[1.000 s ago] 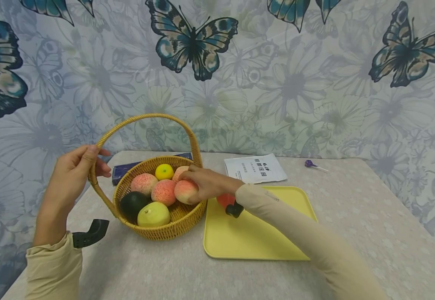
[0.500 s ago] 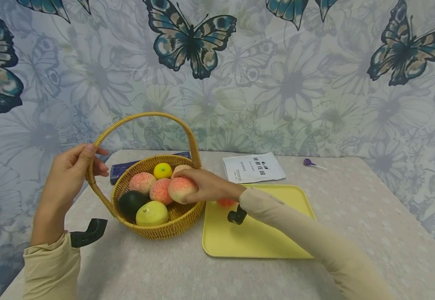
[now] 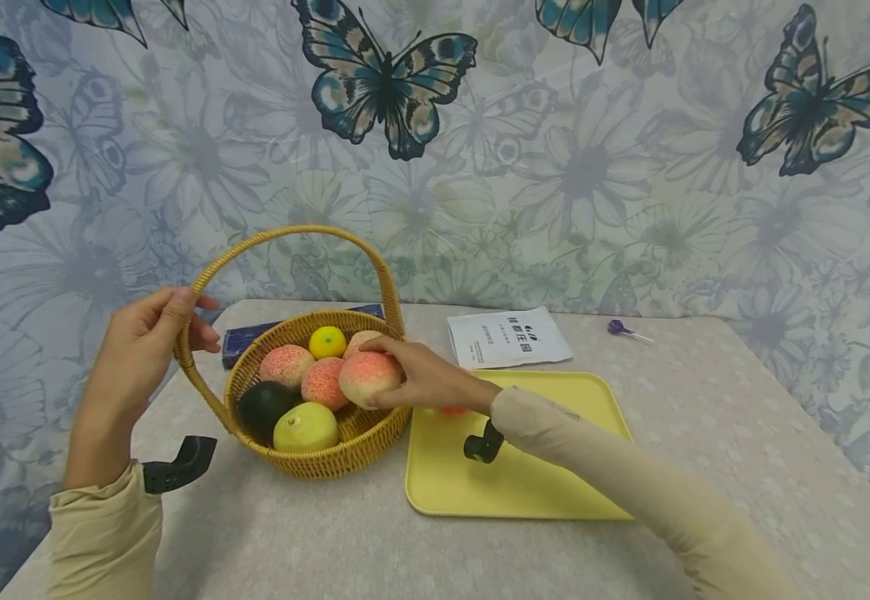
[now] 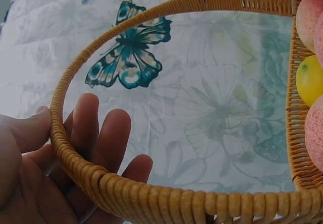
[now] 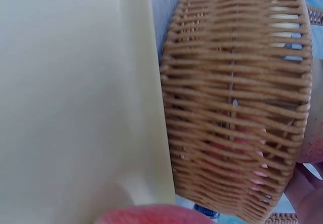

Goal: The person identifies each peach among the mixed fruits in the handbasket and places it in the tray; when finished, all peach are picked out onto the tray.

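In the head view, my left hand holds the left side of the wicker basket's handle, thumb on one side and fingers on the other. My right hand grips a pink and cream peach at the right side of the basket, above its rim. Inside the basket lie several other peaches, a small yellow citrus fruit, a dark green avocado-like fruit and a pale yellow-green round fruit. The right wrist view shows the held peach only partly.
A yellow tray stands right of the basket. On it is a red rounded object, mostly hidden by my right arm. Behind are a white printed packet, a purple lollipop and a dark blue folded item.
My right hand has raised the peach slightly from among the other fruit, and the hand has tilted. My left hand keeps its hold on the handle.
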A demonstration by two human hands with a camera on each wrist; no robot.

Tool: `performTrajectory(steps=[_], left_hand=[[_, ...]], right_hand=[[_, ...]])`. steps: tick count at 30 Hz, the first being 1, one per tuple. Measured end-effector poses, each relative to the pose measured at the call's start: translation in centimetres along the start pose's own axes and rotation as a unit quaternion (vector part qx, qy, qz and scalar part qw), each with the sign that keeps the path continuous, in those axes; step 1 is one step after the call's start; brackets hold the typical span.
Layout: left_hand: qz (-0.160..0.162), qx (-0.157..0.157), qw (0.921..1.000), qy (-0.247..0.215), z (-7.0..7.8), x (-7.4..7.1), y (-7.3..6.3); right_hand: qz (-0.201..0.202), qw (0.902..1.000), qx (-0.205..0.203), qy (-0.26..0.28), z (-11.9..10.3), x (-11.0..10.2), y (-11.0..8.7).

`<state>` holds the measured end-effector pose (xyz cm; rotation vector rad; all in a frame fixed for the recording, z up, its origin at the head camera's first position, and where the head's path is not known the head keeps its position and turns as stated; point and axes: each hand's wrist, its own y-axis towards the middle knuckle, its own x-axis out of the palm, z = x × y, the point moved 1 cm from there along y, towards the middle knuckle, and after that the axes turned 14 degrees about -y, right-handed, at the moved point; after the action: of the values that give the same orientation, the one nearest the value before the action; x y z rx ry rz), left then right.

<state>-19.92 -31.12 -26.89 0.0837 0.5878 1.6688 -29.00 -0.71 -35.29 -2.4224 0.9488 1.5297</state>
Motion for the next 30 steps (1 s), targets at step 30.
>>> performTrajectory(steps=[30], left_hand=[[0.017, 0.000, 0.9998, -0.013, -0.1, -0.6, 0.3]], right_hand=[[0.046, 0.9831, 0.045, 0.171, 0.5, -0.9, -2.0]])
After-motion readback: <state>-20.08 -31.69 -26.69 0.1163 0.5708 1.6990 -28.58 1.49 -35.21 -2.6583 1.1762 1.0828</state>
